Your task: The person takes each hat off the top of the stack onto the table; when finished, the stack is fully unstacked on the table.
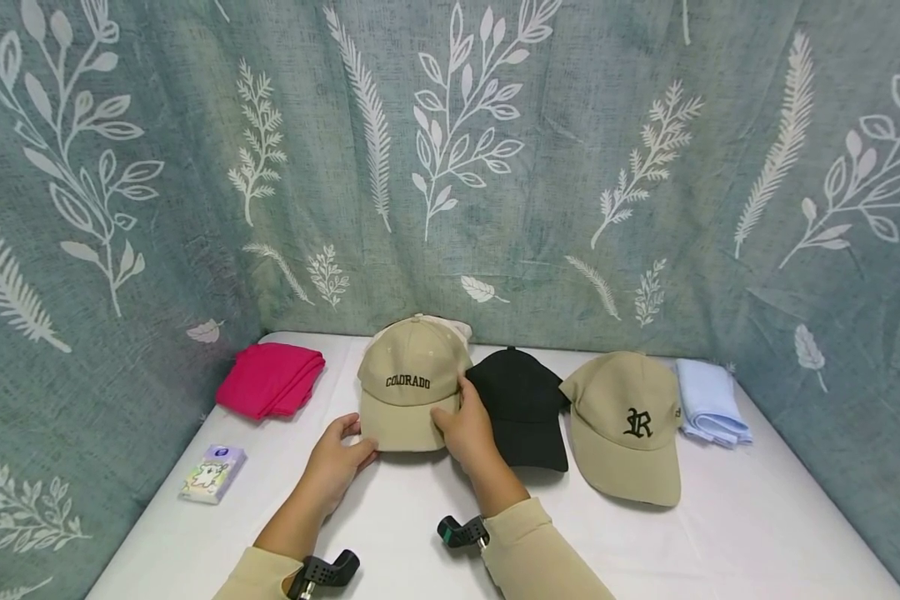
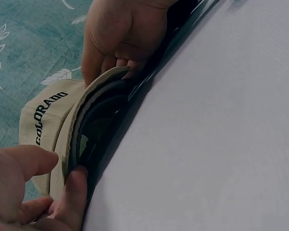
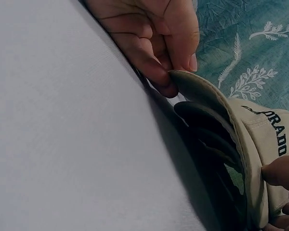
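Note:
A beige baseball cap (image 1: 412, 358) with COLORADO across its front lies on the white table, brim facing me. My left hand (image 1: 333, 467) pinches the left corner of its brim, thumb above and a finger underneath. On the other side my right hand (image 1: 471, 425) grips the brim's right edge, its thumb on top. Something whitish (image 1: 459, 327) peeks out behind the crown, mostly hidden. Several dark curved edges show below the brim (image 3: 245, 139) in the right wrist view. A black cap (image 1: 517, 400) sits right beside my right hand.
Another beige cap (image 1: 626, 400) with a dark R emblem lies right of the black one. Folded light-blue cloth (image 1: 708, 400) is at the far right, folded red cloth (image 1: 270, 379) at the back left. A small purple packet (image 1: 213, 475) lies nearer me. Patterned curtains (image 1: 435, 167) enclose the table.

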Motion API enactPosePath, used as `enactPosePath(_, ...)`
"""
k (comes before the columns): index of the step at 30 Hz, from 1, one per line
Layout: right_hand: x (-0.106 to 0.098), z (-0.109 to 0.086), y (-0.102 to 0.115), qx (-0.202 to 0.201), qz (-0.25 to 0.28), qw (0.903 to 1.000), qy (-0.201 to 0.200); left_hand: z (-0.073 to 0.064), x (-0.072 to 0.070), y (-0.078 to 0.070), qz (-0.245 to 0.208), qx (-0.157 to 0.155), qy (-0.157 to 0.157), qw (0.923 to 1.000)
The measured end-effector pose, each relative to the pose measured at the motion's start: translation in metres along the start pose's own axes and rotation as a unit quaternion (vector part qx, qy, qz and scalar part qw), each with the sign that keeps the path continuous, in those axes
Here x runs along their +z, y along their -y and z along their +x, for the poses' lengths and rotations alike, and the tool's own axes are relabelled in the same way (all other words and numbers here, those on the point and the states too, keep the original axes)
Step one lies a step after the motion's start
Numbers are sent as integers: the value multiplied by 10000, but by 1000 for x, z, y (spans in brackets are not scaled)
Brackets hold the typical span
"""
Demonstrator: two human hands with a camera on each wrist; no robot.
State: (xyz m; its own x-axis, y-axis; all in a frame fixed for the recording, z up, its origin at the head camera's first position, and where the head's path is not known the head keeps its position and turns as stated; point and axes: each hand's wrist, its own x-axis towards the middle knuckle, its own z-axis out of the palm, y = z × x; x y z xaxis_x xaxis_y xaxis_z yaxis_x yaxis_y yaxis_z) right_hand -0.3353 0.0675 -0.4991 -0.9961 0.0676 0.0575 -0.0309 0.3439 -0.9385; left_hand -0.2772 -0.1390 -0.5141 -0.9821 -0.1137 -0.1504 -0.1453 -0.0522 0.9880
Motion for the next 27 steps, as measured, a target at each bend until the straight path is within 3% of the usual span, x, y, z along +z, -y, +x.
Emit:
enactPosePath(8, -2, -3, 4, -68, 164, 9998, -25, 2, 0, 2, 188, 30, -83, 9998)
enactPosePath(27, -6, -9, 16, -234, 384, 9990, -30, -2, -1, 0, 22, -47, -178, 9998)
